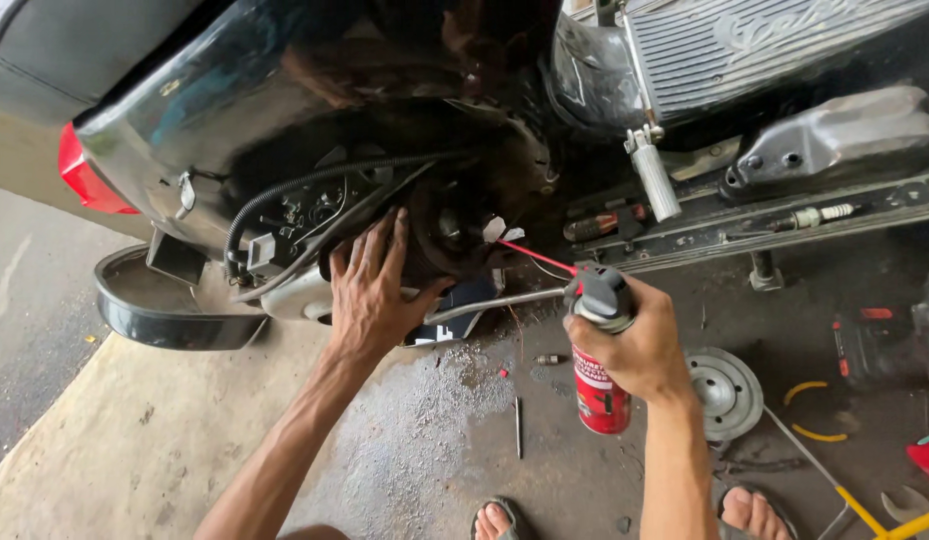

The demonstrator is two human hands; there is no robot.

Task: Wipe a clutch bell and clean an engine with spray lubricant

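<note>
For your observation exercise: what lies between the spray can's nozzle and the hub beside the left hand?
In the head view, only the can's thin red straw spans from spray can toward the hub.

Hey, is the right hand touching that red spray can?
Touching. The head view shows the right hand wrapped around the top of the red spray can.

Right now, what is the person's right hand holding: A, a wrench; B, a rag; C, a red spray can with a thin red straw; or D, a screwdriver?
C: the right hand grips a red spray can whose thin red straw points at the hub of the black scooter, while the left hand rests against that hub area.
</note>
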